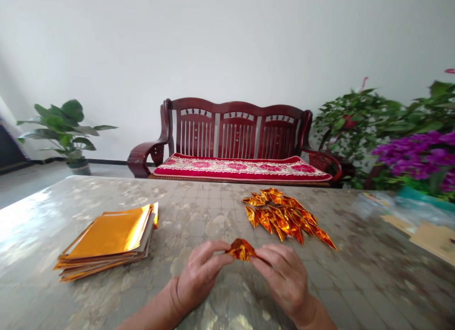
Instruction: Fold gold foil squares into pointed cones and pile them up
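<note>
Between my two hands is a folded gold foil paper ingot (241, 250), its middle raised and rounded. My left hand (199, 269) pinches its left tip between thumb and fingers. At the opposite tip, my right hand (284, 275) is closed in the same way. Beyond my right hand lies a group of several folded gold foil pieces (280, 216) with pointed ends, set close together on the table. A stack of flat gold foil sheets (106, 235) sits off to the left, its edges uneven.
The table (192, 207) has a glossy patterned cover. Clear plastic bags (380, 204) and tan cardboard (433, 240) lie at its right edge. Behind it stands a dark red wooden bench (236, 136). A potted plant (67, 131) is at left; purple flowers (415, 152) are at right.
</note>
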Demonstrator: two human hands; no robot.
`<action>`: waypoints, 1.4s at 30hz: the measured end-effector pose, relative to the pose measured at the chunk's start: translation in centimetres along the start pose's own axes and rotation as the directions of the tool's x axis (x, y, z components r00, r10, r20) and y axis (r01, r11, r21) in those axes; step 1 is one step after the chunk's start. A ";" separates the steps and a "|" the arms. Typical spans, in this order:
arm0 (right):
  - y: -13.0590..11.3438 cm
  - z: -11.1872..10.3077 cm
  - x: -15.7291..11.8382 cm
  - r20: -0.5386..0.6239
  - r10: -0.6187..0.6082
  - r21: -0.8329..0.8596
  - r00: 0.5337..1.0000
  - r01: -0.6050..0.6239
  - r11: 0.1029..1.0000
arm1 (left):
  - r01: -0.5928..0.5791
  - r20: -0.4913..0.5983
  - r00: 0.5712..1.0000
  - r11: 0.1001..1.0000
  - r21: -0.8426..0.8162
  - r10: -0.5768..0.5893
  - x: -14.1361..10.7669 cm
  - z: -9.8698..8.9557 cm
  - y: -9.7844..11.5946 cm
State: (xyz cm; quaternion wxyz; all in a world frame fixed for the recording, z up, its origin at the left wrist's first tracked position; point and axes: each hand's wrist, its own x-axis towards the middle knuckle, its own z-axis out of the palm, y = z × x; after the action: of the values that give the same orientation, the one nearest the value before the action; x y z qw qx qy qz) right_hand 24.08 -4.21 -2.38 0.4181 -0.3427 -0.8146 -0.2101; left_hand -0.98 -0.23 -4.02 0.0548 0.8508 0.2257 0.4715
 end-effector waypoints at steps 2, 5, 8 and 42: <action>-0.1 -0.2 -0.2 -0.015 -0.017 -0.021 1.000 0.017 1.000 | -0.025 0.005 1.000 1.000 0.012 0.025 -0.2 0.0 0.0; -0.2 -0.2 -0.3 -0.018 -0.036 -0.006 0.999 0.036 0.999 | -0.010 -0.007 1.000 1.000 -0.021 0.010 -0.3 0.2 -0.1; -0.2 0.3 -0.1 -0.021 -0.002 0.047 1.000 0.003 0.999 | 0.037 -0.013 0.999 0.994 -0.099 -0.039 0.1 0.5 -0.3; 4.1 2.2 -1.5 -0.123 0.558 0.160 0.821 -0.538 0.827 | 0.439 0.175 0.892 0.890 -0.125 -0.416 0.1 2.4 -2.4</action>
State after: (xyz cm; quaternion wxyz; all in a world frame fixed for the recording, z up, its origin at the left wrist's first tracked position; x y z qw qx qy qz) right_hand 26.52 -0.61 -4.60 0.5460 -0.5188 -0.6551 -0.0598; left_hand 0.31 2.24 -5.98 0.2420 0.8043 0.3645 0.4021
